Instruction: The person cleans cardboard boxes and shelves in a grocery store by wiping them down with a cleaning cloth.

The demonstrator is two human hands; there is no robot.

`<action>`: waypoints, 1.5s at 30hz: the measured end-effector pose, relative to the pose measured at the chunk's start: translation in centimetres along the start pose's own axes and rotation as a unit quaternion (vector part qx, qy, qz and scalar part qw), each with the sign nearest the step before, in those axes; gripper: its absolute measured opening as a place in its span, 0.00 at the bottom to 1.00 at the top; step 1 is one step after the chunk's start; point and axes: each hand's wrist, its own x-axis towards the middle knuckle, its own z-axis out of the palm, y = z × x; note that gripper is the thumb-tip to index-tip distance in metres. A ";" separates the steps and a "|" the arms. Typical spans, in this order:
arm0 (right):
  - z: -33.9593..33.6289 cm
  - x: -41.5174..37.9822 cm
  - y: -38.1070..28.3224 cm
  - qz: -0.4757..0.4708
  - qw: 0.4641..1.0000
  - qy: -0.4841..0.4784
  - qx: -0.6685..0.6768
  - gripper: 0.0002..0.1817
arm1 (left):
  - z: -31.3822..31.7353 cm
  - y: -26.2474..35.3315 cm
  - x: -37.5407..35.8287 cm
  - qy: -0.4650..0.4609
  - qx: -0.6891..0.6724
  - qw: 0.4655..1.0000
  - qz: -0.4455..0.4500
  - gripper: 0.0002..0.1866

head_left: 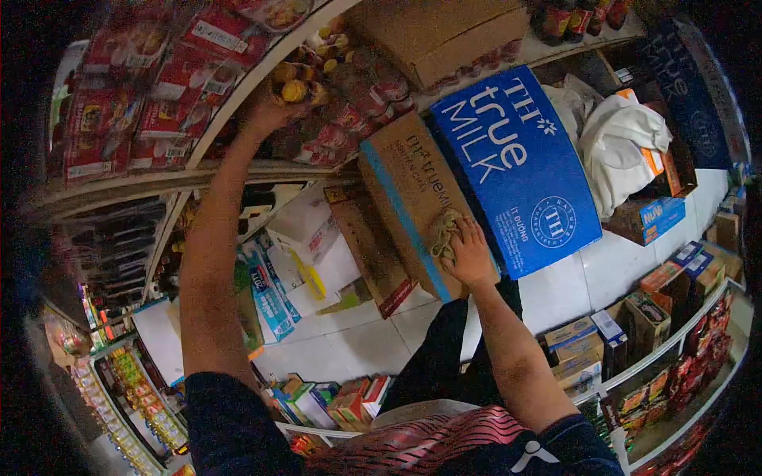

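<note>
My left hand [268, 109] reaches onto a shelf on the upper left, its fingers closed around a yellow-capped bottle [294, 91]. More yellow-capped bottles stand close behind it, and part of the hand is in shadow. Lower down, my right hand [471, 252] presses a crumpled greenish cloth [446, 232] against a brown TH true Milk carton [411, 198] with a blue stripe. A large blue TH true Milk carton [520, 170] leans right beside the brown one.
Red packs [178, 87] line the shelf at upper left. A plain cardboard box [436, 36] lies at the top. White plastic bags [623, 151] rest in an open box at right. Small cartons [575, 349] and shelves of packets border the tiled floor [349, 345].
</note>
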 end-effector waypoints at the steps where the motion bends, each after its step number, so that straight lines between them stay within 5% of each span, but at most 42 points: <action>1: -0.2 0.0 -0.1 -0.001 1.000 -0.002 0.008 0.25 | 0.0 0.7 -1.1 0.010 -0.022 1.000 0.005 0.46; 3: 0.5 -0.1 0.2 -0.002 1.000 -0.003 0.010 0.26 | -0.2 2.4 -3.0 -0.001 -0.137 0.990 -0.018 0.45; 5: 0.8 -0.2 0.4 -0.003 1.000 -0.003 0.013 0.26 | -3.2 10.7 -6.2 0.101 0.164 0.976 0.098 0.38; 6: 0.6 -0.1 0.3 -0.012 0.999 0.030 0.015 0.26 | -3.8 13.0 -7.5 0.100 0.163 0.977 0.096 0.38; 9: 0.8 -0.2 0.2 -0.019 0.998 0.060 0.020 0.27 | -3.6 17.1 -9.4 -0.001 0.106 0.952 0.288 0.26; 11: 0.8 -0.5 0.2 -0.017 0.998 0.058 0.019 0.28 | -2.1 19.8 -10.6 -0.072 0.095 0.935 0.335 0.22; 14: -0.1 -1.3 0.9 0.034 0.991 0.077 0.101 0.31 | 4.6 20.1 -12.1 -0.044 0.112 0.890 0.439 0.19; 16: -0.6 -2.8 2.7 0.059 0.949 0.067 0.302 0.35 | 6.1 21.6 -12.7 -0.032 0.139 0.863 0.484 0.18; 22: -5.9 -7.7 5.6 0.176 0.885 0.078 0.425 0.28 | 11.7 22.4 -14.3 -0.068 0.117 0.785 0.604 0.20; 24: -7.3 -8.1 5.6 0.205 0.800 0.106 0.553 0.24 | 12.0 22.5 -14.6 -0.072 0.117 0.781 0.609 0.23; 28: -8.1 -6.0 4.7 0.236 0.828 0.161 0.482 0.15 | 10.8 22.8 -16.5 -0.067 0.072 0.859 0.503 0.29; 30: -7.9 -3.6 4.0 0.134 0.896 0.220 0.361 0.13 | 10.7 23.2 -18.7 -0.052 0.035 0.896 0.440 0.32; 32: -9.3 0.0 1.9 0.060 0.915 0.272 0.290 0.17 | 12.0 23.9 -21.4 0.042 -0.168 0.980 0.101 0.40; 33: -10.1 1.6 0.6 0.047 0.920 0.289 0.259 0.20 | 12.6 25.1 -22.8 0.017 -0.210 0.977 -0.032 0.46; 37: -9.2 5.5 -3.0 0.026 0.936 0.236 0.261 0.29 | 19.3 27.9 -25.6 0.103 -0.339 0.926 -0.130 0.50; 39: -7.5 6.0 -4.2 -0.134 0.980 0.147 0.011 0.34 | 21.7 28.8 -25.9 0.220 -0.427 0.853 -0.203 0.54; 42: -6.3 6.2 -3.3 -0.186 0.977 0.100 0.014 0.34 | 22.7 30.2 -25.7 0.292 -0.486 0.785 -0.251 0.56; 45: -7.2 6.5 -2.4 -0.286 0.957 -0.006 0.050 0.30 | 22.1 29.2 -25.8 0.265 -0.390 0.843 -0.259 0.50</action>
